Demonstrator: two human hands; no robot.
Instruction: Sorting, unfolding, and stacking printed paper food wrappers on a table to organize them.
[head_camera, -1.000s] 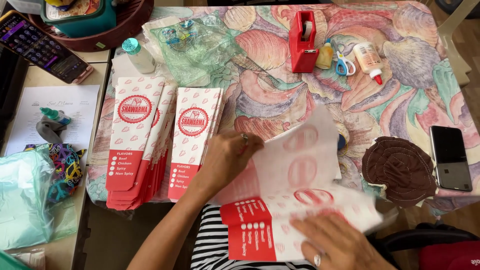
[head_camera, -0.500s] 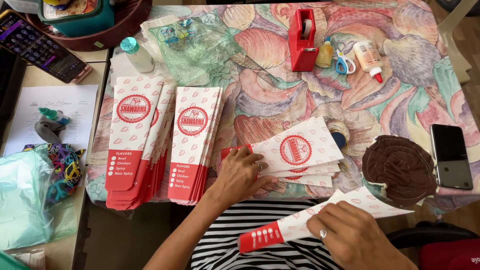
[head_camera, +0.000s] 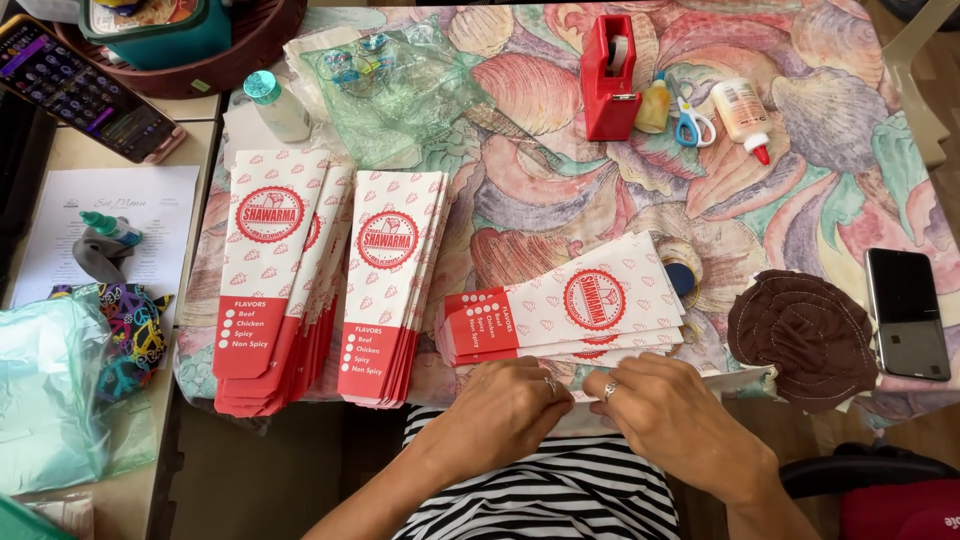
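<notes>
Big patterned desk (head_camera: 800, 150), and on it, left of centre, two upright stacks (head_camera: 330, 285) of red-and-white paper sleeves, long axes running away from the person. Nearer, a third pile (head_camera: 575, 310) lies crosswise, long axis left to right, red ends pointing left, and it sits just beyond both hands, touching or nearly touching the knuckles. Left hand (head_camera: 505, 400) and right hand (head_camera: 670, 415) are side by side at the desk edge, fingers curled down and pinching a white sheet (head_camera: 740, 380) that pokes out to the right; the right hand covers most of it, so I cannot tell whether it is a folded sleeve. Its left end is hidden under the fingers. The left hand is nearer the pile's red ends, the right its white ends.
</notes>
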